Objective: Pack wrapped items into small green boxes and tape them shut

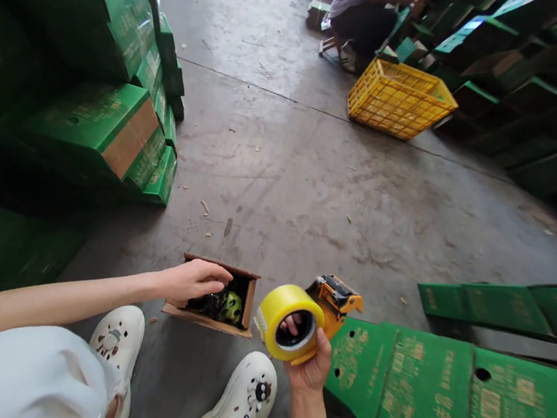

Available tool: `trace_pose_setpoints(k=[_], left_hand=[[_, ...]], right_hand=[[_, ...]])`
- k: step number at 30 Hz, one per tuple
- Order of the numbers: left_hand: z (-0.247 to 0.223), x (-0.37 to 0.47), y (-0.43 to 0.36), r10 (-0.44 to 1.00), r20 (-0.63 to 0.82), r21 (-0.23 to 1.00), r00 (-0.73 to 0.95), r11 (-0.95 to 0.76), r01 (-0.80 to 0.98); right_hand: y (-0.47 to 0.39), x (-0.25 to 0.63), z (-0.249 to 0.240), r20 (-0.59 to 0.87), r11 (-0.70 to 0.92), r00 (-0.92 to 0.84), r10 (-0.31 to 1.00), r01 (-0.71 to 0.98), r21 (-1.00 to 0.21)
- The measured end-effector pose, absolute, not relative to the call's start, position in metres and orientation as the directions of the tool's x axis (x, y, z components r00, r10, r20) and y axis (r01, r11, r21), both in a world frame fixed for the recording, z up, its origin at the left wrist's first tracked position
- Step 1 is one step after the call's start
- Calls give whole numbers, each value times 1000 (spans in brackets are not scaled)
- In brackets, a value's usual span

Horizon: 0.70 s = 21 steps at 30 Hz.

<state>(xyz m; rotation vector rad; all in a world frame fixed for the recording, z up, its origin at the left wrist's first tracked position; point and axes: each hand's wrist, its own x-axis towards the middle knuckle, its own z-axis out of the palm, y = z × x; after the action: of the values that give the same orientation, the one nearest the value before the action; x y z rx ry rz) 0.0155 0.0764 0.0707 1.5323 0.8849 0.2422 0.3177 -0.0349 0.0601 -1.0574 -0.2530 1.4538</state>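
Observation:
A small open cardboard box (249, 303) stands on the floor between my feet, with dark wrapping and a yellow-green item (231, 307) inside. Over its left part reaches my left hand (200, 280), fingers loosely extended and apart, holding nothing that I can see. To the right of the box, my right hand (311, 364) is wrapped round an orange tape dispenser (335, 303) carrying a large yellow tape roll (267, 312). Some of its fingers show through the roll's core.
Green boxes (426, 393) stand at the lower right, and more green cartons (103, 115) are stacked at the left. A yellow crate (401, 102) sits farther off beside a crouching person (363, 17). My white shoes (250, 394) flank the small box.

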Motion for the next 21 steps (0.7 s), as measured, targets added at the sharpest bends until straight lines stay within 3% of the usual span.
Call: trace_pose_setpoints(k=[1, 3, 5, 10, 14, 21], left_hand=[[77, 23, 74, 595, -440, 897, 672, 318, 306], [87, 36, 68, 421, -559, 712, 714, 686, 153], [94, 44, 60, 259, -565, 511, 784, 855, 87], [94, 45, 47, 113, -565, 325, 817, 941, 95], [90, 45, 43, 156, -615, 303, 773, 952, 49], [88, 51, 40, 240, -674, 292, 699, 955, -47]], right_hand=[[-31, 313, 64, -434, -218, 164, 886, -679, -701], [-27, 304, 69, -434, -242, 133, 891, -670, -701], [-25, 298, 70, -431, -270, 93, 898, -656, -704], [-27, 295, 65, -396, -309, -8, 918, -641, -702], [-28, 297, 61, -368, -282, 7, 930, -629, -724], [-31, 298, 58, -384, -227, 182, 905, -557, -799]])
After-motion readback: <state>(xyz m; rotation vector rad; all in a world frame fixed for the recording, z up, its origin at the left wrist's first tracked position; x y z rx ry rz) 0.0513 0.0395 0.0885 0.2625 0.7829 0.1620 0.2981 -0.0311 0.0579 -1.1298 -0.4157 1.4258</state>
